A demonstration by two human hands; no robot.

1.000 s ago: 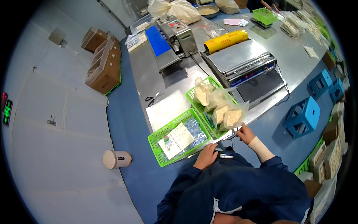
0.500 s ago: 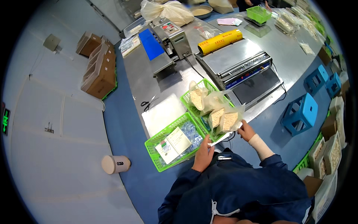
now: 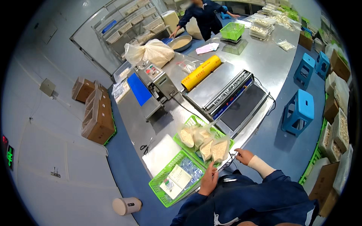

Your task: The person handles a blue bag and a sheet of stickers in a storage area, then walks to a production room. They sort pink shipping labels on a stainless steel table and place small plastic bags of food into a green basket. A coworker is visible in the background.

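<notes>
Several clear bags of pale, crumbly food (image 3: 219, 150) stand upright in a green mesh basket (image 3: 177, 139) at the near edge of the steel table. My left hand (image 3: 208, 181) is at that basket's near corner, its index finger stretched toward the bags and nothing held in it. To the right of the bags, my right hand (image 3: 245, 156) hovers just past the table edge, empty, fingers loosely apart. Left of the bags sits a second green basket (image 3: 158, 198) containing blue-and-clear packets (image 3: 193, 170) and an open notebook (image 3: 176, 181).
Beyond the baskets stand a film-wrapping machine (image 3: 222, 100), a yellow film roll (image 3: 201, 72) and a sealing machine (image 3: 156, 81). Scissors (image 3: 144, 147) lie beside a white sheet (image 3: 163, 151). Blue stools (image 3: 299, 111) stand on the right. Another person (image 3: 205, 17) works at the far side.
My view has tilted up, bringing the far person and shelves into sight. My right hand has come away from the bags; my left hand remains at the basket corner.
</notes>
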